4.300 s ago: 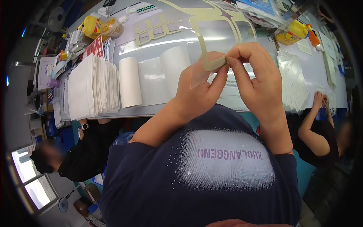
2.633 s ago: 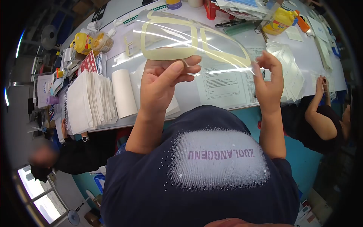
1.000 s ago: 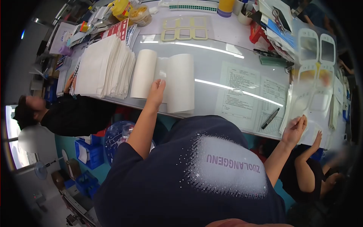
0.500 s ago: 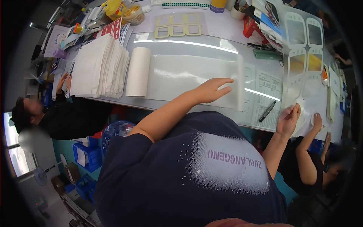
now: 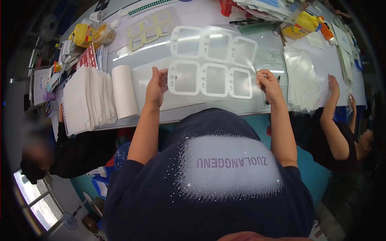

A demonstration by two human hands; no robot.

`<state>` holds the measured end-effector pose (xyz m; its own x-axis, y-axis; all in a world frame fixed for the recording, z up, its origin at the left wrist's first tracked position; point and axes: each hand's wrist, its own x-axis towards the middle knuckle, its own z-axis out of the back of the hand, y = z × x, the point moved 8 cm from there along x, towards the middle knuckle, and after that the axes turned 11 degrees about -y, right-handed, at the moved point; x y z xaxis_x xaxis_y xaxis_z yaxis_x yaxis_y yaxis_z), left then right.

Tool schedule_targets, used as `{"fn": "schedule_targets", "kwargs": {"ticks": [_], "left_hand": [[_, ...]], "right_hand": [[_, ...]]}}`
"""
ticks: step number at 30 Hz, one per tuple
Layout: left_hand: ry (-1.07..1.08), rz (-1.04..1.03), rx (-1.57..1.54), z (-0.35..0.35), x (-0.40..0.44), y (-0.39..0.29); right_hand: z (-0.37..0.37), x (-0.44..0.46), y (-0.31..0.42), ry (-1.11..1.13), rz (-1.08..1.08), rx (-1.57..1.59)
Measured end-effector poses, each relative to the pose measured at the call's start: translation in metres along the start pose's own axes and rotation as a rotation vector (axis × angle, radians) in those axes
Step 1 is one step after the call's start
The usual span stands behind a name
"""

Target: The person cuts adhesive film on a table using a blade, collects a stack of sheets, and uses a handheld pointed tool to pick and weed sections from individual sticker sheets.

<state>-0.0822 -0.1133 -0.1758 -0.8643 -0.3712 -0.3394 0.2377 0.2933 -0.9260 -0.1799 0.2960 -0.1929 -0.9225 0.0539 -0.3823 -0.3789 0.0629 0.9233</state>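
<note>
At the table's (image 5: 193,16) near edge we could slip between the white cylindrical roll (image 5: 124,92) and left hand (image 5: 155,89); the white-framed clear plastic sheet (image 5: 213,65) bars the middle.

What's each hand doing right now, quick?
Left hand: open, at the left edge of the clear plastic sheet with white rounded frames; contact unclear.
Right hand: closed, pinching that sheet's right edge.

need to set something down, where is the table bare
Bare white tabletop shows beyond the clear sheet with white rounded frames, between the clear sheet with pale-yellow frames and the red object. Crowded: the left side, with the thick white paper stack beside the white cylindrical roll.
</note>
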Motion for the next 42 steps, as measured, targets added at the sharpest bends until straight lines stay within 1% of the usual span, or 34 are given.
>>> {"fn": "schedule_targets", "kwargs": {"ticks": [1,3,7,8,14,18,23,25,28,42], "left_hand": [[-0.058,0.001,0.023,0.008,0.001,-0.001],[-0.106,-0.048,0.169,0.023,0.004,0.006],[-0.103,-0.028,0.210,0.021,0.002,0.025],[-0.113,-0.005,0.240,0.019,0.003,0.030],[-0.093,-0.024,0.388,-0.013,0.008,0.060],[-0.110,0.024,0.359,-0.020,0.012,0.075],[-0.079,0.056,0.393,-0.027,0.018,0.086],[-0.067,0.058,0.449,-0.033,0.018,0.084],[-0.102,0.064,0.444,-0.041,0.018,0.080],[-0.055,0.072,0.504,-0.055,0.026,0.080]], "right_hand": [[-0.010,0.006,-0.007,0.049,-0.031,-0.057],[-0.023,0.020,-0.017,0.119,-0.075,-0.145],[-0.023,0.047,-0.028,0.191,-0.098,-0.199],[-0.019,0.056,-0.028,0.179,-0.093,-0.229],[-0.001,0.093,-0.028,0.105,-0.033,-0.496],[0.010,0.103,-0.028,0.081,-0.074,-0.510],[0.024,0.113,-0.037,0.066,-0.052,-0.563],[0.028,0.113,-0.036,0.042,-0.037,-0.564],[0.034,0.114,-0.036,0.046,-0.047,-0.572],[0.045,0.123,-0.045,0.036,-0.057,-0.537]]}}
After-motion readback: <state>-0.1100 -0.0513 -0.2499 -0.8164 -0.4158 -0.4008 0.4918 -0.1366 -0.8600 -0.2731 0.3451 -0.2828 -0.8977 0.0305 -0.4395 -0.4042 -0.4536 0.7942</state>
